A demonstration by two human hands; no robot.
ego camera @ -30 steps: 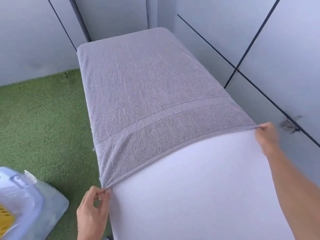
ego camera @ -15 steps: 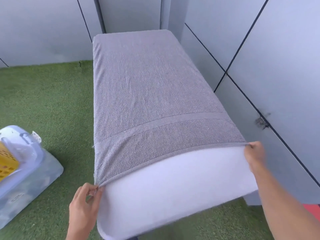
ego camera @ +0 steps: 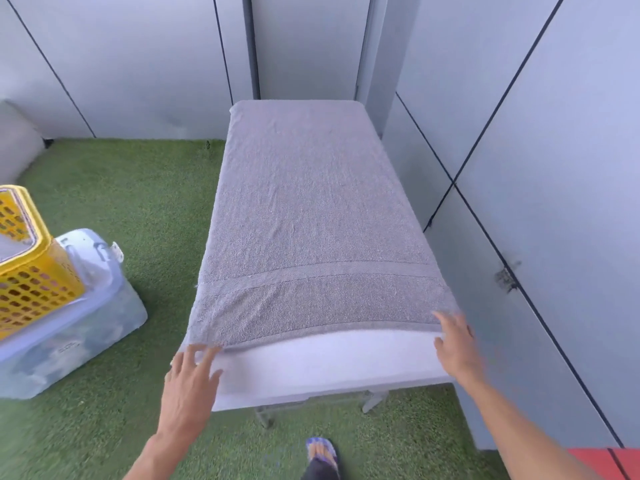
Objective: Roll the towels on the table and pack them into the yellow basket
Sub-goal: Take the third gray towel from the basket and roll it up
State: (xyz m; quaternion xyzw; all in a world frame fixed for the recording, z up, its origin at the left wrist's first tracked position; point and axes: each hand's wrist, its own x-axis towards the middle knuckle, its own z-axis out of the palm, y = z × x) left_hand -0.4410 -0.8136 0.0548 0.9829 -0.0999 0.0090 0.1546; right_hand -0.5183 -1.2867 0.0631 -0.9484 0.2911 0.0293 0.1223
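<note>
A large grey towel (ego camera: pixel 311 209) lies spread flat over most of the white table (ego camera: pixel 325 368), its near hem a little short of the table's front edge. My left hand (ego camera: pixel 190 386) has its fingers spread and rests at the towel's near left corner. My right hand (ego camera: pixel 457 348) has straight fingers touching the near right corner. Neither hand grips the cloth. The yellow basket (ego camera: pixel 31 268) with a perforated wall stands at the far left on top of a clear bin.
The clear plastic storage bin (ego camera: pixel 76 337) sits on the green artificial grass (ego camera: pixel 131 202) left of the table. Grey wall panels (ego camera: pixel 554 168) run close along the table's right side and behind it. My foot (ego camera: pixel 320 452) stands on the grass below the table's front edge.
Both hands have let go of the towel's near corners, which they were pinching and pulling taut. The towel's near edge now lies flat on the table. The view has pulled back.
</note>
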